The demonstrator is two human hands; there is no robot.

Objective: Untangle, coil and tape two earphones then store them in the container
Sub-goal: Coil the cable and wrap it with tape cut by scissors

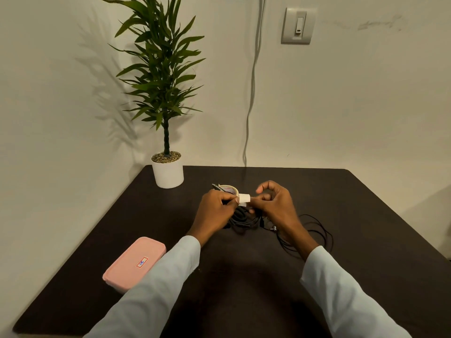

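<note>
Earphones (244,219) bunched above the bench (244,276), left hand (214,208) and right hand (273,203) both pinching a white tape strip (244,199) over them, pink container (134,263) closed nearby.

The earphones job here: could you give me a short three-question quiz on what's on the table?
1. True or false: the pink container has its lid on.
2. What do the hands hold between them? A) scissors B) a strip of tape C) a pen
3. Which side of the hands is the loose earphone cable on?

Key: 1 true; 2 B, held between left hand and right hand; 3 right.
</note>
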